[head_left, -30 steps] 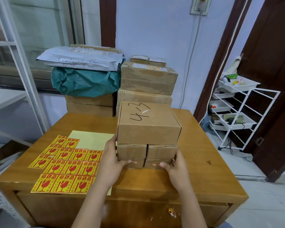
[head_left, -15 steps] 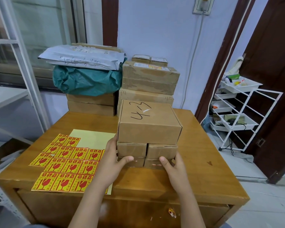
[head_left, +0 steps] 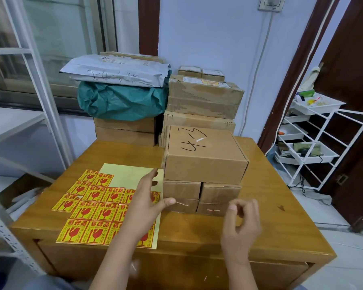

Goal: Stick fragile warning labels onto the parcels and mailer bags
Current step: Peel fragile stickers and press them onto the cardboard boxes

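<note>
A brown box marked "4-3" (head_left: 203, 155) sits on top of two small cardboard boxes (head_left: 181, 195) on the wooden table (head_left: 270, 206). To their left lies a yellow sheet of red-and-yellow fragile labels (head_left: 92, 208). My left hand (head_left: 144, 206) hovers over the sheet's right part with fingers spread, its thumb near the left small box. My right hand (head_left: 240, 223) is lifted in front of the right small box (head_left: 219, 197), fingers loosely curled, holding nothing.
Behind the table stand stacked cardboard parcels (head_left: 203, 99), a green mailer bag (head_left: 122, 101) and grey mailer bags (head_left: 115, 72). A white wire rack (head_left: 314, 147) is at the right, a white metal shelf frame (head_left: 29, 84) at the left.
Both hands have let go of the small boxes. The left hand moved left over the label sheet; the right hand drew back and up.
</note>
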{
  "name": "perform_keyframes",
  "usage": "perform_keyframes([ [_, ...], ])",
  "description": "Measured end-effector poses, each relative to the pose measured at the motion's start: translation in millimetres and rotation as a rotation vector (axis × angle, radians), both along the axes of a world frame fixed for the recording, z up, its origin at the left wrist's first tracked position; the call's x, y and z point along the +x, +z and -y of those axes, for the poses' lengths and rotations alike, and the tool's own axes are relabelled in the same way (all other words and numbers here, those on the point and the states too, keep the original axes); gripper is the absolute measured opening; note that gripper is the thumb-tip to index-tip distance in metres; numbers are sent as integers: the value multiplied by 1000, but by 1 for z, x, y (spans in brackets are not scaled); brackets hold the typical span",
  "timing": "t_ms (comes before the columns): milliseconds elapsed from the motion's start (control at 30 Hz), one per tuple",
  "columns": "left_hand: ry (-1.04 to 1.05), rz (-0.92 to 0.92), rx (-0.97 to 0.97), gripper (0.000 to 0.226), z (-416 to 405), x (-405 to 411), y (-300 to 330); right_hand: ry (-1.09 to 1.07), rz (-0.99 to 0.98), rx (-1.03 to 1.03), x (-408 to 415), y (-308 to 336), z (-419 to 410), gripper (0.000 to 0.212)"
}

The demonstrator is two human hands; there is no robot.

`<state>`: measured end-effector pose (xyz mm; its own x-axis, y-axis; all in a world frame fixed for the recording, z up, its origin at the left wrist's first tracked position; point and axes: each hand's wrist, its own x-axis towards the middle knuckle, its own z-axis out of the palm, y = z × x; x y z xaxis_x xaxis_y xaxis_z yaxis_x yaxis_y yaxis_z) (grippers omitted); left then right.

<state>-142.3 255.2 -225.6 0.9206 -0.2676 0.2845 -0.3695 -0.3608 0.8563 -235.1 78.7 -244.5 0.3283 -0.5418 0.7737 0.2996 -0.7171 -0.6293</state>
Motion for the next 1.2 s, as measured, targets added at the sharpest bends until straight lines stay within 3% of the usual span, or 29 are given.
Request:
perform_keyframes([
  [167, -19, 67, 99, 75, -34, 6, 3, 241, -59, -220, 13, -2, -45, 44],
  [300, 33, 106, 137, 56, -63, 12, -2, 461, -303, -272, 23, -4, -81, 16],
  [467, 218, 119, 161, 40, -99, 27, -9, 623, -621, -253, 44, 10, -117, 40],
  [600, 344, 69, 214, 38, -120, 54, -6, 707, -784, -300, 82, 19, -133, 44],
  [867, 210, 17, 422, 52, -146, 122, -10, 696, -954, -277, 177, 22, -153, 48],
  [1100, 170, 73, 550, 70, -148, 126, -32, 612, -1019, -490, 216, 7, -156, 45],
  [1200, 144, 91, 573, 93, -149, 127, -32, 617, -1004, -543, 222, 2, -158, 45],
])
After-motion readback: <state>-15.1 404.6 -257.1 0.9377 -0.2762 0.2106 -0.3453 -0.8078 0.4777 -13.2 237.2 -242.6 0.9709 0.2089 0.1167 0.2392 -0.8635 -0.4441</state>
